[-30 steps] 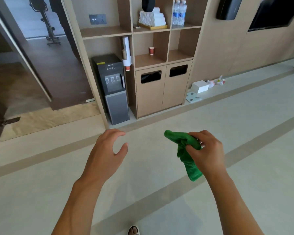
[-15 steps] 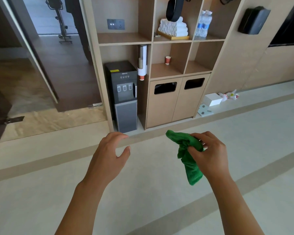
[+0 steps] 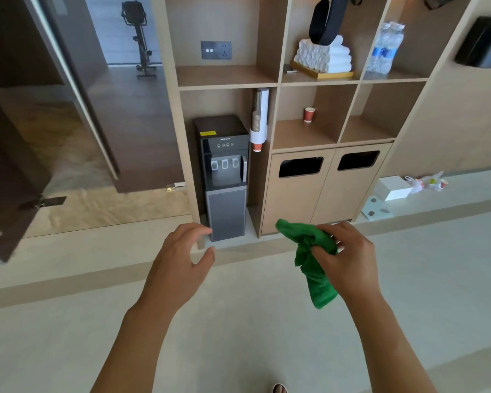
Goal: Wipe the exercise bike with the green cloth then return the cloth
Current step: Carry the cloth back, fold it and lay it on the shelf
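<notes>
**Green cloth bunched in your right hand, facing the shelf unit**

The crumpled green microfibre cloth (image 3: pixel 313 259) is in mid-air in front of you, above the pale floor (image 3: pixel 238 321), with its loose end hanging down below your fist. Your right hand (image 3: pixel 349 259) grasps it: fingers and thumb are curled around the bunched upper part, and one corner sticks out toward the left above your knuckles. Your left hand (image 3: pixel 179 259) is held out beside it, well apart from the cloth, holding nothing, with its fingers loosely bent and the thumb spread.

Beyond your hands stands the light wooden shelf unit (image 3: pixel 278 80). In its lower left bay is a black and grey floor-standing water dispenser (image 3: pixel 224 177), with a white tube of paper cups (image 3: pixel 260 120) fixed to the divider just beside it. To the right are two wooden bin doors with dark slots (image 3: pixel 323 188). A small red paper cup (image 3: pixel 309 114) stands alone on the middle shelf. Above it, a stack of rolled white towels on a wooden tray (image 3: pixel 323 56) sits next to a pack of clear water bottles (image 3: pixel 384 49).

The black upright exercise bike (image 3: pixel 138 38) shows far off on the upper left, through the open doorway, well away from you and the cloth.
</notes>
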Available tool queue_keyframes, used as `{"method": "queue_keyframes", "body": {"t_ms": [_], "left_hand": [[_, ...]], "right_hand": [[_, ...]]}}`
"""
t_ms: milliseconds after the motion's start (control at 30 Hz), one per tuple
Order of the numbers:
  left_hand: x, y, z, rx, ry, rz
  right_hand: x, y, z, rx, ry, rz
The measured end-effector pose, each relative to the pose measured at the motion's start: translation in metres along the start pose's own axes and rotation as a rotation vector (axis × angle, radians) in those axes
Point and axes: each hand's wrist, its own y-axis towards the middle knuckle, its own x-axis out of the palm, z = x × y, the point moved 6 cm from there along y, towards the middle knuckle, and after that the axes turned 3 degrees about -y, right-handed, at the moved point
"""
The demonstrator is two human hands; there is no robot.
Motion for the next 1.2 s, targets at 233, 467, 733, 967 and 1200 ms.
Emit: {"method": "queue_keyframes", "body": {"t_ms": [233, 467, 733, 967, 1200], "left_hand": [[0.033, 0.097, 0.025, -0.034, 0.007, 0.062], [0.074, 0.163, 0.053, -0.019, 0.029, 0.065], [0.118, 0.242, 0.077, 0.08, 0.02, -0.02], [0.134, 0.324, 0.064, 0.19, 0.006, -0.041], [0.108, 0.428, 0.034, 0.243, -0.012, 0.014]], "right_hand": [[0.012, 0.121, 0.036, -0.062, 0.029, -0.048], [0.025, 0.197, 0.072, -0.097, 0.073, -0.061], [0.057, 0.246, 0.08, -0.125, 0.263, -0.135], [0.105, 0.305, 0.068, -0.146, 0.348, -0.21], [0.168, 0.394, 0.046, -0.13, 0.316, -0.232]]}}
